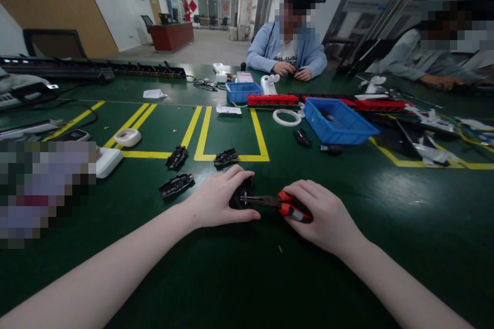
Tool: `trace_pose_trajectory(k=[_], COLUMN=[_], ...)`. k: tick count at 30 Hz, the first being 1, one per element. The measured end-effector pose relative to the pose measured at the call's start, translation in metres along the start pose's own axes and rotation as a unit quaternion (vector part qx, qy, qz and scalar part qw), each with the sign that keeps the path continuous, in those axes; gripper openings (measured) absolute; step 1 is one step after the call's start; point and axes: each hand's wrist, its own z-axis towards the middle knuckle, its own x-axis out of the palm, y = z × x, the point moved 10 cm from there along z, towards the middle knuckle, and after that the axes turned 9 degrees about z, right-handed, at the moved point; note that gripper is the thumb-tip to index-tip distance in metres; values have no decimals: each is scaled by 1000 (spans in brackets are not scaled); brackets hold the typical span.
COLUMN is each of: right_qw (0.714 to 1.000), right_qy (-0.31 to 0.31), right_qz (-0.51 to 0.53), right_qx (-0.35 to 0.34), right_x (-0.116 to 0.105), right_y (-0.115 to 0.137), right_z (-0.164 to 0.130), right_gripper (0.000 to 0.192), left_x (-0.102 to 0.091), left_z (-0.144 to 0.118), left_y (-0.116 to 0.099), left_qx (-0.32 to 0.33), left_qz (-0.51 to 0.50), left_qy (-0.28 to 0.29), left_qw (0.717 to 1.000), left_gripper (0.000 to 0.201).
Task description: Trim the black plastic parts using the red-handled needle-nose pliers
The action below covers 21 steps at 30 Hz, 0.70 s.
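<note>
my left hand (222,199) is holding a small black part (236,200) low over the green tabletop (339,282), in front of me. thumb and fingers are curving round it from both sides, only a little apart, hiding some of it. my right hand (326,216) is gripping red-and-black pliers (284,209), fingers closing about the handles. the long nose is pointing left, its tips meeting the black part between my left thumb and forefinger. whether the tips are biting on anything, i cannot tell.

just past my left hand three black pieces are lying: one (227,158) beyond my fingers, one (177,157) further left, one (176,185) beside my wrist. a thin pale sliver (280,249) is lying nearer me, below the pliers. beyond my right hand another black piece (302,137) is resting near a blue bin (343,133), with a white ring (287,117) lying close by.

across the table a person in a light blue top (260,51) is sitting, both hands on the tabletop.
</note>
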Motion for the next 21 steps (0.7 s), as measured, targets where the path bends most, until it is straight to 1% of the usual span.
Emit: trace_pose_trajectory(k=[4,8,13,21], right_qw=[1000,999,998,996], right_qy=[-4,-5,3,32], right_qz=[-12,-24,-17,-24], right_qx=[17,27,58,80], right_x=[-2,-2,3,9], right_y=[-6,-8,-12,-11], right_z=[0,0,0,1], right_gripper=[25,24,26,22], left_x=[0,-2,-5,-8], left_z=[0,0,-2,-2], left_y=[4,6,10,11], left_qx=[-13,-26,-54,-67], left_qz=[14,12,-3,-14], left_qy=[-6,-21,-42,-55], left_qw=[1000,999,998,996], left_gripper=[81,76,69,69])
